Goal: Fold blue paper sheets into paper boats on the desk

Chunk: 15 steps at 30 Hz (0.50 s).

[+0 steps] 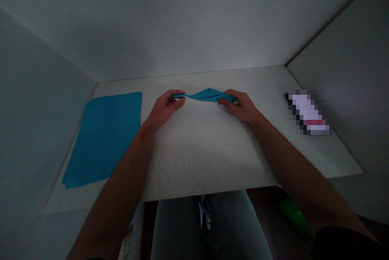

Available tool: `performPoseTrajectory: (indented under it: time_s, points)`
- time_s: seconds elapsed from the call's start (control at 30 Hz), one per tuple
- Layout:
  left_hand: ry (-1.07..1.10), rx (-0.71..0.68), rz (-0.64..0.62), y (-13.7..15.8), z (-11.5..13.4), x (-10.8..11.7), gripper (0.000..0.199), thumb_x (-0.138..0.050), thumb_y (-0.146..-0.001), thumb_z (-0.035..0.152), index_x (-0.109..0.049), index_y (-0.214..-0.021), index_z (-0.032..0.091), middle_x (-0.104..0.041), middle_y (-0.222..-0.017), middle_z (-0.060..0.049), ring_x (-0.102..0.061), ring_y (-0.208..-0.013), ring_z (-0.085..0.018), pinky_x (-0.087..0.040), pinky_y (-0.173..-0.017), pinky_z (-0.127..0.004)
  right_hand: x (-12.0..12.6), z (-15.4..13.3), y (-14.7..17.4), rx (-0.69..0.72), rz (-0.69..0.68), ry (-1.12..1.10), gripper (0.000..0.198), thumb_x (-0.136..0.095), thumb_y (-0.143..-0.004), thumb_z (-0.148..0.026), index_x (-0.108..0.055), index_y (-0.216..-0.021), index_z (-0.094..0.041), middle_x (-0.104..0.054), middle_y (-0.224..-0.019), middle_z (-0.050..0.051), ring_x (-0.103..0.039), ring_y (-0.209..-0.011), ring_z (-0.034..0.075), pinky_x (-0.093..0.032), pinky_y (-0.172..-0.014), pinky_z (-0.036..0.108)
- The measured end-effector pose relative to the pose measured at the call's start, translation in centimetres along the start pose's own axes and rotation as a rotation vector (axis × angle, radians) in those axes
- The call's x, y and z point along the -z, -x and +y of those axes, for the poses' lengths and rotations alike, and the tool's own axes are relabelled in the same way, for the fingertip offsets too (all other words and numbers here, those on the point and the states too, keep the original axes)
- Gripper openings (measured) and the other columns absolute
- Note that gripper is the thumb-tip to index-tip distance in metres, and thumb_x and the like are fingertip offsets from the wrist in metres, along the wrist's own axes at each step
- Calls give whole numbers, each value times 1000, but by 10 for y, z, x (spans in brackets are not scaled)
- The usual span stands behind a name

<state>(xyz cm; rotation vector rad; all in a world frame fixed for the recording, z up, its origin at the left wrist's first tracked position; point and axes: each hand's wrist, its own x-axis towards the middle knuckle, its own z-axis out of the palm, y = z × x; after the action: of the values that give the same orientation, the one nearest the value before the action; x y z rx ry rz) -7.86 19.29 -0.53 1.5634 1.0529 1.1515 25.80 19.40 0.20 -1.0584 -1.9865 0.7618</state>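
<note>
A folded blue sheet point(206, 95), paper or thin cloth, stretches between my two hands above the back half of the table. My left hand point(166, 106) pinches its narrow left end between thumb and fingers. At the wider right end, my right hand point(241, 104) grips the sheet, with the thumb below and the fingers over it. The sheet peaks slightly near the middle and shows creases along its length. To the left of my left hand lie flat blue sheets point(106, 134), stacked with their edges a little offset; my left forearm covers their lower right corner.
The speckled white table point(188, 167) meets walls at the back and both sides. A dark-edged, pixelated phone-like object point(308, 110) lies at the right. My legs point(179, 227) are under the front edge, and something green point(293, 211) is below at the right.
</note>
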Motion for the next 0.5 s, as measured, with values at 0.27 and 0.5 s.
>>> performPoseTrajectory:
  time_s: [0.27, 0.5]
  points:
    - [-300, 31, 97, 3, -2, -3, 32, -81, -92, 51, -70, -84, 22, -58, -70, 3, -51, -65, -13, -40, -59, -26, -3, 6, -2, -206, 98, -200, 44, -79, -94, -63, -69, -114, -25, -76, -81, 2, -62, -66, 18, -50, -62, 32]
    - [-656, 27, 159, 4, -2, -1, 19, -86, -88, 32, -70, -84, 23, -69, -81, 0, -59, -71, -16, -48, -71, -32, -2, 13, -1, -202, 71, 167, 35, -83, -90, -50, -73, -113, -24, -68, -79, 1, -59, -69, 19, -47, -67, 34]
